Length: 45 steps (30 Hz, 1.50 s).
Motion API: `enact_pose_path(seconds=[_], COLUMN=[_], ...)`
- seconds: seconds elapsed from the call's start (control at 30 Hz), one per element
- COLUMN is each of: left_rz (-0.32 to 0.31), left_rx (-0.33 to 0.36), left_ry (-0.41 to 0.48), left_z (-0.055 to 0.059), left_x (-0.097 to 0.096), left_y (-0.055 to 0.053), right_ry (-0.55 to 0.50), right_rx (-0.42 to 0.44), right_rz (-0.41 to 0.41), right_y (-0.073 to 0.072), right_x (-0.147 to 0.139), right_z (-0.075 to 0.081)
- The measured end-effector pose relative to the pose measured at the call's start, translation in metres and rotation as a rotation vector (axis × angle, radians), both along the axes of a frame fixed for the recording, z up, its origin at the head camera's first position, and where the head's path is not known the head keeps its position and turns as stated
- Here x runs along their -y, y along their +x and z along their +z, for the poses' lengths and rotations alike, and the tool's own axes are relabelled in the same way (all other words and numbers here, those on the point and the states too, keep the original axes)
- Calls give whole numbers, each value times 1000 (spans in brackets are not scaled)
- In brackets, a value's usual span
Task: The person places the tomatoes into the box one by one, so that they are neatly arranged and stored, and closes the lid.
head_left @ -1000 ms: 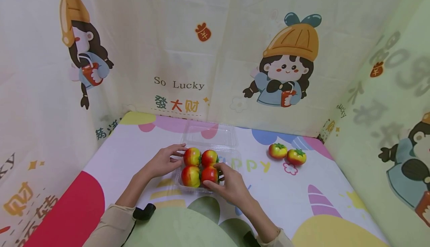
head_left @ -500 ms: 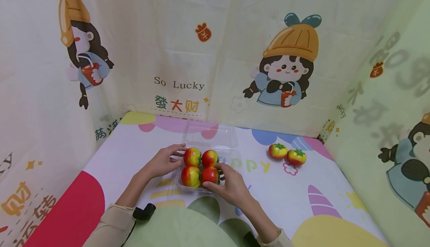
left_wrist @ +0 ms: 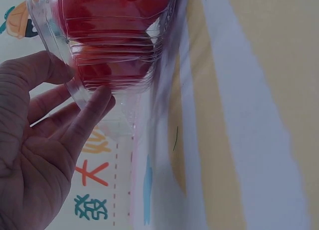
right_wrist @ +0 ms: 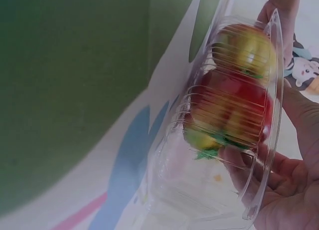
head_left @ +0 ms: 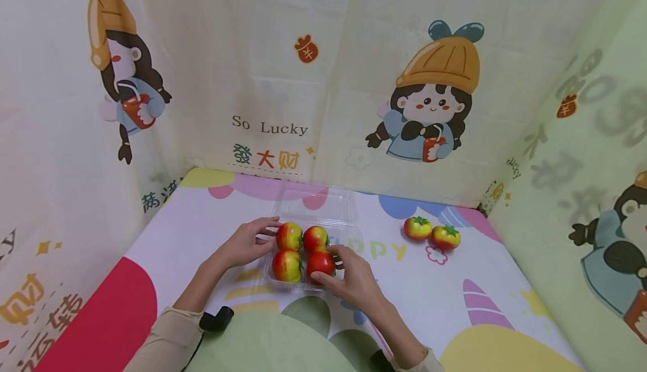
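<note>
Head view | right hand (head_left: 356,278) fingers pinch 5-o'clock fruit (head_left: 320,263), now nudged toward 3 o'clock | left hand (head_left: 245,243) fingers clamped on box (left_wrist: 112,65) | spacing apparently being adjusted

Four fruits (head_left: 289,237) in box (head_left: 350,238), lid (head_left: 315,203) behind, two fruits (head_left: 446,237) right
</note>
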State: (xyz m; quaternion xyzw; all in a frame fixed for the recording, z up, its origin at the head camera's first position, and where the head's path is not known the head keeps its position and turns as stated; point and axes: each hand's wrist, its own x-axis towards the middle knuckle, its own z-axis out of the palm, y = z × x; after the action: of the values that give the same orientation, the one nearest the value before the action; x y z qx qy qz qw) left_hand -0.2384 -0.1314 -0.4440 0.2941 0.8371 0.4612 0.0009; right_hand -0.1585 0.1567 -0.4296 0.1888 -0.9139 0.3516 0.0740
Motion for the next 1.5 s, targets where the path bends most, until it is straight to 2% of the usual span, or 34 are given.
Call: enact_pose_path(seconds=[0.6, 1.03, 1.5], left_rz=[-4, -6, -9], left_rx=[-3, 8, 12], left_ry=[5, 6, 20], left_z=[0, 3, 0], left_x=[0, 0, 1], left_y=[0, 1, -1], right_ry=[-36, -20, -41], right_rx=[-41, -34, -87], right_rz=[85, 33, -42], right_y=[3, 3, 2], right_x=[7, 4, -15], right_z=[4, 7, 8])
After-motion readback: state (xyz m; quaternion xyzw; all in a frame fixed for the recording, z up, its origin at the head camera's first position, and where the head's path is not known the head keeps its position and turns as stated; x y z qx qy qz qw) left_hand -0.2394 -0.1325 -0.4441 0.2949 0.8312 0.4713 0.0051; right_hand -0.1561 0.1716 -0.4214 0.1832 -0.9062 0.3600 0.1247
